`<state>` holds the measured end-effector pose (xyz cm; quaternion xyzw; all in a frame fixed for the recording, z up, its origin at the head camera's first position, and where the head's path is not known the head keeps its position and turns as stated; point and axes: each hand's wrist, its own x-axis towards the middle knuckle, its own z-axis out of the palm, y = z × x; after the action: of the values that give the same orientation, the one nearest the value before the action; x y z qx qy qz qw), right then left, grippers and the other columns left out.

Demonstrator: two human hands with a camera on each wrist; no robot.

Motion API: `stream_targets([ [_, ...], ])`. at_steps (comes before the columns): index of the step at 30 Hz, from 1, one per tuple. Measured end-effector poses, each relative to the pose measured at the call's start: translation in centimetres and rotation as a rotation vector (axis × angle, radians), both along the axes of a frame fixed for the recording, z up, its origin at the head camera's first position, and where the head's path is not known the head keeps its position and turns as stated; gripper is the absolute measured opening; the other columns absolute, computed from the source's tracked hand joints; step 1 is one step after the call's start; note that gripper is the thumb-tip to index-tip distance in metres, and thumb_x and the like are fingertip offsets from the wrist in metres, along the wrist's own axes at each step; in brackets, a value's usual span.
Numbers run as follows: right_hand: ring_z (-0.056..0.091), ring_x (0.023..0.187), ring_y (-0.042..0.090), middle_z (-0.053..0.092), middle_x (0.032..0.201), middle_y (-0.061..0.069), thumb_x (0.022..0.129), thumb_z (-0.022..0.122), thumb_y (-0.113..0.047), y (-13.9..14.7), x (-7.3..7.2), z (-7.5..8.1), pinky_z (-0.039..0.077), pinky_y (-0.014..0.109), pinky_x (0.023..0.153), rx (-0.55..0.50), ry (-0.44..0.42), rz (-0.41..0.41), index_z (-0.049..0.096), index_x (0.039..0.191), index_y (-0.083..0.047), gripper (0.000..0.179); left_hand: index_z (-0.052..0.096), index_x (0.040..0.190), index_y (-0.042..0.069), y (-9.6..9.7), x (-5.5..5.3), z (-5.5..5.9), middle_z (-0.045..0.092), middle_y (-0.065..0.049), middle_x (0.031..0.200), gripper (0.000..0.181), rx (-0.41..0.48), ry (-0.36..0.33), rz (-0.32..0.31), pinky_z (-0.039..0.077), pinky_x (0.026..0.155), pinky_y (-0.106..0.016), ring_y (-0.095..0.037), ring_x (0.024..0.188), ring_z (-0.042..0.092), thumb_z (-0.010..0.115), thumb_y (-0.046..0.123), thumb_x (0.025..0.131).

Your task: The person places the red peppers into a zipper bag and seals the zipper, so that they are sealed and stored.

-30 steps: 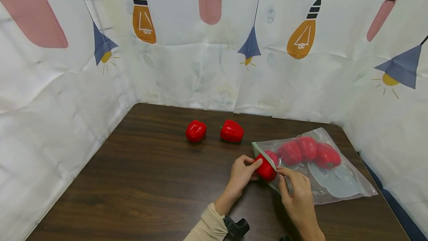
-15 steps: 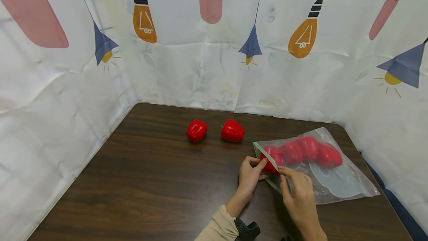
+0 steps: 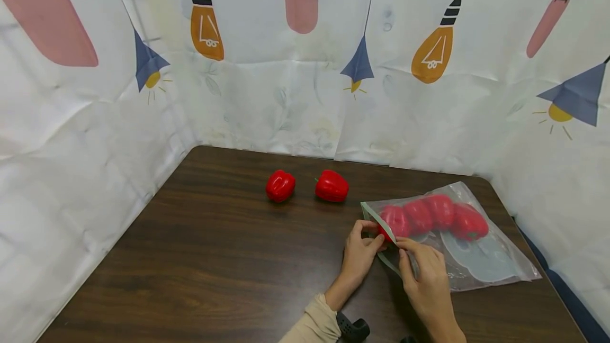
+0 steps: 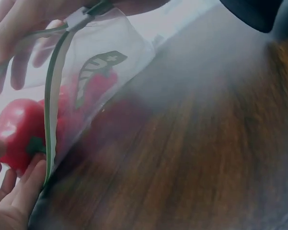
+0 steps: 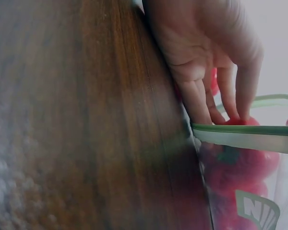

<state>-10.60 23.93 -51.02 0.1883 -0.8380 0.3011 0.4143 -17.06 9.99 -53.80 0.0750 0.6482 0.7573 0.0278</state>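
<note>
A clear zip bag [image 3: 498, 258] lies on the right of the table, its mouth facing left, with several red bell peppers [image 3: 440, 210] in a row inside. My left hand [image 3: 358, 253] reaches into the mouth, thumb and fingers around another red bell pepper [image 4: 20, 127] just within the green-edged opening. That pepper's green stem end faces back toward my left hand. With thumb and fingertips, my right hand [image 3: 426, 277] pinches the upper edge of the mouth and lifts it. In the right wrist view the left fingers go behind the green zip strip [image 5: 245, 129].
Two loose red peppers stand at the back of the dark wooden table [image 3: 205, 258]: one on the left [image 3: 280, 186], one on the right [image 3: 331, 186]. White cloth [image 3: 267, 99] printed with lamps hangs along the table's back and sides.
My left hand has moved right, carrying the pepper from outside the bag's mouth to inside it. The right hand keeps its pinch on the edge. Both loose peppers have stayed put.
</note>
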Motion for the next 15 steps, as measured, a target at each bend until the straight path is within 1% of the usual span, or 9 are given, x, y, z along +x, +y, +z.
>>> stream_targets([
  [5, 0.066, 0.097, 0.025, 0.078, 0.108, 0.01, 0.092, 0.067, -0.001, -0.07, -0.06, 0.01, 0.033, 0.021, 0.107, -0.004, 0.008, 0.008, 0.074, 0.113, 0.001, 0.022, 0.056, 0.127, 0.002, -0.05, -0.02, -0.19, 0.061, -0.019, 0.126, 0.032, -0.067, 0.08, -0.034, 0.059, 0.075, -0.016, -0.028, 0.085, 0.079, 0.07, 0.01, 0.1],
  [8, 0.066, 0.097, 0.025, 0.078, 0.107, 0.01, 0.097, 0.064, -0.007, -0.11, -0.07, 0.02, 0.033, 0.021, 0.107, -0.003, 0.012, 0.011, 0.074, 0.112, 0.001, 0.02, 0.054, 0.132, 0.004, 0.03, -0.03, -0.19, 0.057, -0.019, 0.127, 0.04, -0.134, 0.121, -0.038, 0.058, 0.075, -0.016, -0.023, 0.086, 0.078, 0.073, 0.015, 0.098],
  [12, 0.066, 0.096, 0.025, 0.078, 0.106, 0.01, 0.098, 0.064, -0.008, -0.14, -0.04, 0.05, 0.034, 0.021, 0.106, 0.003, 0.008, 0.009, 0.074, 0.112, 0.001, 0.02, 0.048, 0.141, 0.009, 0.04, 0.02, -0.18, 0.056, -0.016, 0.133, 0.055, -0.218, 0.158, -0.035, 0.057, 0.077, -0.015, -0.017, 0.091, 0.077, 0.077, 0.016, 0.095],
  [15, 0.067, 0.096, 0.025, 0.078, 0.106, 0.01, 0.094, 0.066, -0.003, -0.16, 0.04, 0.06, 0.033, 0.021, 0.106, 0.006, -0.001, 0.005, 0.074, 0.113, 0.001, 0.021, 0.045, 0.144, 0.01, -0.03, 0.09, -0.12, 0.058, -0.017, 0.135, 0.061, -0.251, 0.187, -0.061, 0.057, 0.076, -0.015, -0.014, 0.092, 0.076, 0.079, 0.013, 0.093],
])
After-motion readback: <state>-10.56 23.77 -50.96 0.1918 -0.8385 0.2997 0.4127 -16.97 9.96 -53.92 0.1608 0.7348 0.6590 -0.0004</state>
